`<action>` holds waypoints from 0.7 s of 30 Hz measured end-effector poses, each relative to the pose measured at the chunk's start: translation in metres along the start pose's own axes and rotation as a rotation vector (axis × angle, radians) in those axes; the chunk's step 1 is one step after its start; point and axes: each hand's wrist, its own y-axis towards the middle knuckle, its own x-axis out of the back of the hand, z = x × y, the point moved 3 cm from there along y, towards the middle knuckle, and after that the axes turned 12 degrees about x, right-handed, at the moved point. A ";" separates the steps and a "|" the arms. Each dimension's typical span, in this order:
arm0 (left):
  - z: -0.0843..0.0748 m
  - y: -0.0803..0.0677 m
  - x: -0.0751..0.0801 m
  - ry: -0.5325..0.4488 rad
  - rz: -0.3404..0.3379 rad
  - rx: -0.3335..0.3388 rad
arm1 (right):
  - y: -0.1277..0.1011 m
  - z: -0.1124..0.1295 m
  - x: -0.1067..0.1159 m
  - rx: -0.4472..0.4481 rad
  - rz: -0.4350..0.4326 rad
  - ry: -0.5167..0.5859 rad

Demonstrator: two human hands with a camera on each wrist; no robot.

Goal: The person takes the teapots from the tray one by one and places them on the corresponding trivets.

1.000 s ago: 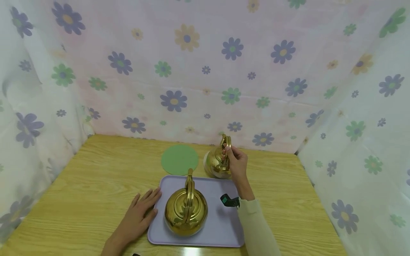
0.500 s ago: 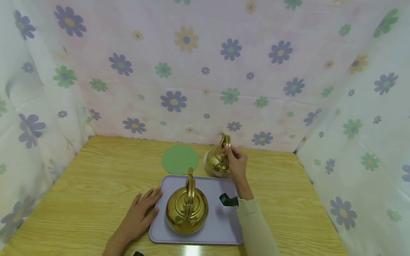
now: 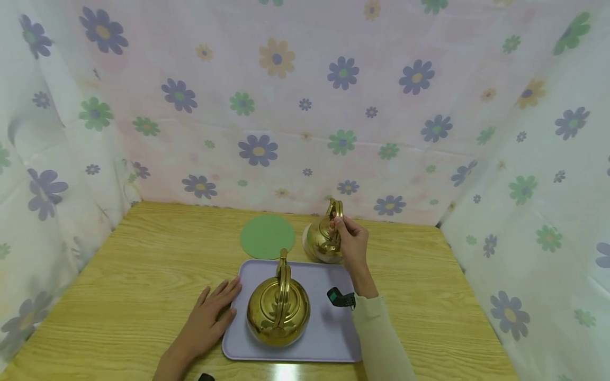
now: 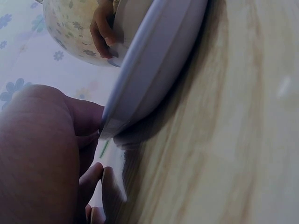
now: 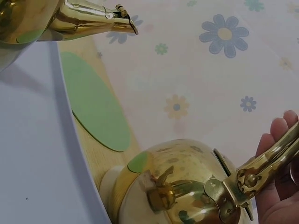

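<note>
Head view | right hand (image 3: 351,244) curled round far kettle (image 3: 322,241) handle beyond tray's (image 3: 333,338) far edge; left hand (image 3: 209,319) lay flat, fingers straight, touching tray's left edge

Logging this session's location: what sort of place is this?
Probably a staged tabletop recording booth, not a kitchen: floral cloth curtains off a wooden table, which carries only a lilac tray, gold kettles and a green mat.

Two polished gold kettles: one (image 3: 278,313) on a pale lilac tray (image 3: 333,338), one (image 3: 324,241) behind it. Round mat (image 3: 267,236): plain green. Surface (image 3: 143,275): light yellow wood grain. Backdrop cloth (image 3: 305,106): whitish pink, with purple, green and yellow flowers. Sleeve (image 3: 381,338): cream.
</note>
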 end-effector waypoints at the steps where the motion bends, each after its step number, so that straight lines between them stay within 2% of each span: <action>1: 0.000 0.000 0.000 0.000 0.000 -0.001 | 0.000 0.001 0.000 -0.003 0.002 -0.008; 13: -0.003 0.001 0.002 0.011 -0.031 -0.037 | 0.000 0.006 -0.002 -0.005 0.023 -0.142; 21: 0.001 0.000 0.000 -0.004 -0.004 -0.016 | -0.009 0.015 0.005 0.042 0.074 -0.304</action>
